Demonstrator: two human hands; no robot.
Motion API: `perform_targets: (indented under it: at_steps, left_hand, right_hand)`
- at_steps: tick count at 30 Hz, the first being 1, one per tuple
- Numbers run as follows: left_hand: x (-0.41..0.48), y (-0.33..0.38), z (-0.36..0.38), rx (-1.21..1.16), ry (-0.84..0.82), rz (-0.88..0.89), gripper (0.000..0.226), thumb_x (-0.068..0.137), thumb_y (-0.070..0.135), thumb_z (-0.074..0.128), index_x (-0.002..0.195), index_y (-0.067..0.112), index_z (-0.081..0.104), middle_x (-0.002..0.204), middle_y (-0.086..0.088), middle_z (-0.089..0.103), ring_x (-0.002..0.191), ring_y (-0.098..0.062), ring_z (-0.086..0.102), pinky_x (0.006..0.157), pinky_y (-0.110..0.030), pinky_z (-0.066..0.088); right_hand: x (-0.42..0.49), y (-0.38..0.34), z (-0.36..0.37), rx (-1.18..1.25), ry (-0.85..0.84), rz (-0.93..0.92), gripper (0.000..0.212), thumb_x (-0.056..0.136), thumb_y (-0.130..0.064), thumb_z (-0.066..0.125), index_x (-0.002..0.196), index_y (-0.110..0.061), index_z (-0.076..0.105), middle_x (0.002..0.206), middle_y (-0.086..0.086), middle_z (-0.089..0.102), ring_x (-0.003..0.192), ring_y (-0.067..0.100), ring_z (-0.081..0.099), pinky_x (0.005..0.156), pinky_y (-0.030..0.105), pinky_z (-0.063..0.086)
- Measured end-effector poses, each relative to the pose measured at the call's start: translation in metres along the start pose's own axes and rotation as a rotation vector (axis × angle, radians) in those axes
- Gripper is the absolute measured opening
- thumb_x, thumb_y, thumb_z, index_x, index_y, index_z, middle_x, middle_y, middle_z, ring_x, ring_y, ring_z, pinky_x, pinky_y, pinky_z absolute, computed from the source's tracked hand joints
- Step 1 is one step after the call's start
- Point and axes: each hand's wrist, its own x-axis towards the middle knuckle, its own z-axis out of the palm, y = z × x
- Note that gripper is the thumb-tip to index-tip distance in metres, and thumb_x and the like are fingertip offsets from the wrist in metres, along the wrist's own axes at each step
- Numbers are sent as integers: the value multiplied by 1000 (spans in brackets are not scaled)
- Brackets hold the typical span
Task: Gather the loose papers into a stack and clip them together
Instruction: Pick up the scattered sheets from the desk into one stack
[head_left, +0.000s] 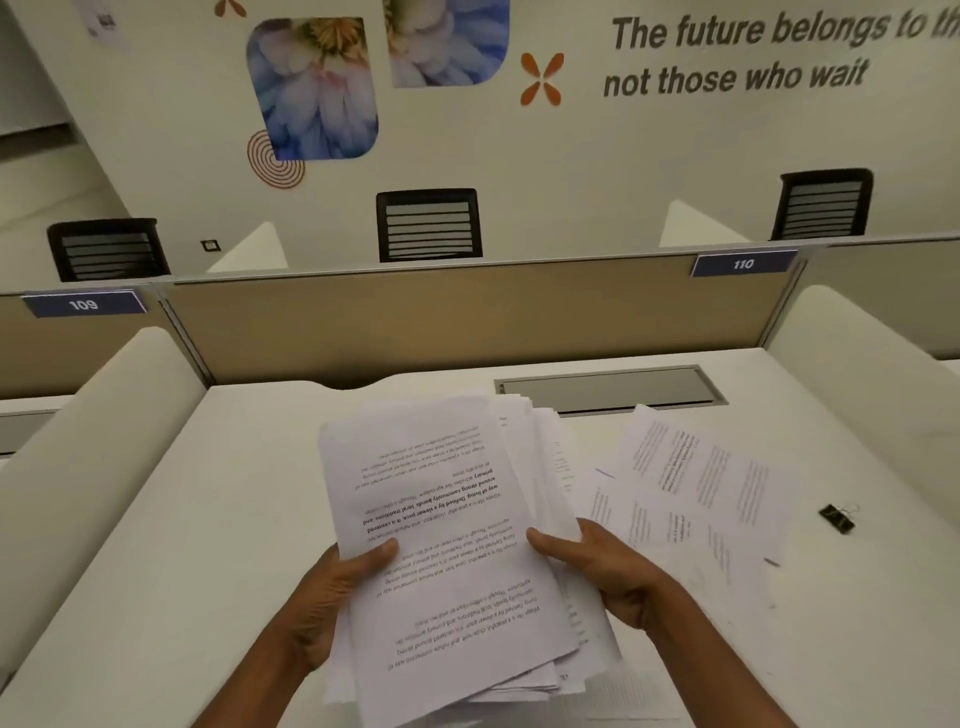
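Above the worktop (218, 499), the left hand (332, 597) and right hand (597, 566) each pinch a side of the uneven stack (447, 525), whose splayed sheets could slip free while loose papers (691, 493) and the clip (837, 518) lie to its right.

Beige partition (467, 322), three black chairs (428, 226), lettered wall (675, 145).

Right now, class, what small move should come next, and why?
Probably lay the stack down and reach the right hand for the loose sheets beside it: they still lie on the desk, and the clip waits unused.
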Motion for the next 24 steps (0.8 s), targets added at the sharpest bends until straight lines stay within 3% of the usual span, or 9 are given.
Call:
perform_targets:
  at_steps: [6,12,16,19,24]
  left_hand:
    - [-7,-26,37,-65,11,14,46,93,6,66,138,13,60,134,-20,69,121,-46,65,106,-68,44]
    - [-11,-38,22,-5,-3,-144,49,85,10,77,133,10,67,134,-17,69,123,-37,66,115,-55,41]
    - [-3,-42,9,-129,-105,-269,51,84,3,75,134,4,65,138,-25,64,130,-46,59,115,-64,36]
    - [4,-41,2,-58,-146,-297,44,87,-2,69,132,3,67,133,-24,68,125,-46,63,114,-62,39]
    - [13,-42,-4,61,-162,-289,56,75,-7,78,129,5,67,128,-23,71,115,-45,69,110,-60,45]
  right_hand:
    - [-13,15,2,39,-11,-18,43,91,-19,75,131,-10,66,122,11,76,111,33,74,102,54,56]
    - [-25,25,6,112,-84,-3,37,92,-9,71,129,-8,68,125,17,74,114,38,71,97,51,59]
    - [-18,28,17,70,-66,43,39,90,-9,74,129,-12,69,125,12,75,114,33,72,97,45,60]
    - [-11,31,26,1,-41,81,48,87,-10,78,133,-12,66,127,10,74,117,33,71,102,50,56]
    - [-5,42,33,-15,14,116,48,87,-11,77,133,-13,66,130,11,73,119,35,69,104,54,54]
